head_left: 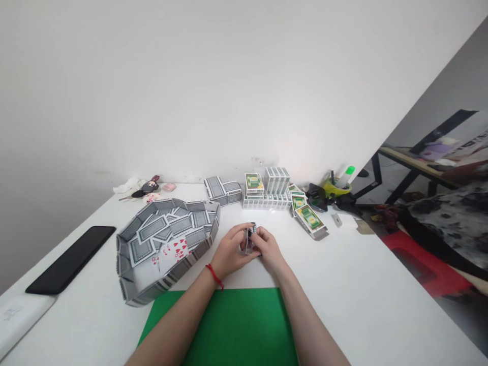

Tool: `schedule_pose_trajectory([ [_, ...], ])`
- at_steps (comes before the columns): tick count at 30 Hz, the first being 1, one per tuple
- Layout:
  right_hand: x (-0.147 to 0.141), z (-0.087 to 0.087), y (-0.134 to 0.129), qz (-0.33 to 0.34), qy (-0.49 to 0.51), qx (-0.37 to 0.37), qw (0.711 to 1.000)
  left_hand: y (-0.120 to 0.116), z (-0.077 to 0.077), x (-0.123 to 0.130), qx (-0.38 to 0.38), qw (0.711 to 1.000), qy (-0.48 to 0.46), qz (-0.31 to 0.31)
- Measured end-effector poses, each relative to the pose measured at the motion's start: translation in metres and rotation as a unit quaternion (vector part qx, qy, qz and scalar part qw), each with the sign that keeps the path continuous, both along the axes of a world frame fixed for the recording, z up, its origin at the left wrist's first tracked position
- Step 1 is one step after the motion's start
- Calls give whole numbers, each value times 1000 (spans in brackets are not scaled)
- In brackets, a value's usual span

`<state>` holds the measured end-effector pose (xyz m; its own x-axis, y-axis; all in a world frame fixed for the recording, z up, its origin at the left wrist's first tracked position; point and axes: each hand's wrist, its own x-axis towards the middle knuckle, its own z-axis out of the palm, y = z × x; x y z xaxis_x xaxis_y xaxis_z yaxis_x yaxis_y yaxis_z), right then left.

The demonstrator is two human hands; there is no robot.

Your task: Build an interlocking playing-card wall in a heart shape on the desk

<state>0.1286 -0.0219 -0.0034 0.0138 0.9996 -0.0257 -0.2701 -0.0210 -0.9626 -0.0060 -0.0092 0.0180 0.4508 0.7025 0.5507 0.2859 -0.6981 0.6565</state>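
Observation:
Above the far edge of the green mat [240,325], my two hands meet at a small bunch of playing cards [247,241]. My left hand [232,248], with a red cord at the wrist, is closed around the cards, which stand on edge. The fingers of my right hand [267,248] pinch the same cards from the other side. My fingers hide most of the card faces. Left of my hands lies a heart-shaped tray built of folded cards [168,282]. Loose cards [183,225] fill it, mostly backs up, with a few red hearts [174,250] face up.
Card stacks [223,189] and white-green card boxes [267,201] stand along the wall. Open boxes [310,219] lie to their right, by a yellow holder [336,188]. A black tablet-like slab [72,259] lies left. A person sits beyond the right table edge, near a red stool [427,267].

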Motion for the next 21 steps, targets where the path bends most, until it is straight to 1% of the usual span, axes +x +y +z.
schedule_pose_trajectory([
  [2,1,1,0,-1,-10,8,1000,2,-4,-1,17,999,-5,30],
  [4,2,2,1,-14,-8,22,1000,3,-9,-1,22,997,-12,72],
  [6,3,2,1,-30,-9,38,999,4,-12,-1,5,993,-16,120],
  [7,3,2,1,-34,-15,43,998,4,-13,0,-8,991,-12,134],
  [9,4,2,1,-33,-31,46,998,5,-14,1,-29,991,8,132],
  [13,5,4,0,-20,-43,57,997,7,-13,3,-24,995,60,78],
  [15,5,6,-1,-3,-32,65,997,8,-12,3,-25,995,66,75],
  [18,3,6,-1,9,-33,67,997,9,-13,2,-47,993,64,86],
  [21,0,3,-1,-15,-67,66,995,9,-15,2,-78,992,59,84],
])
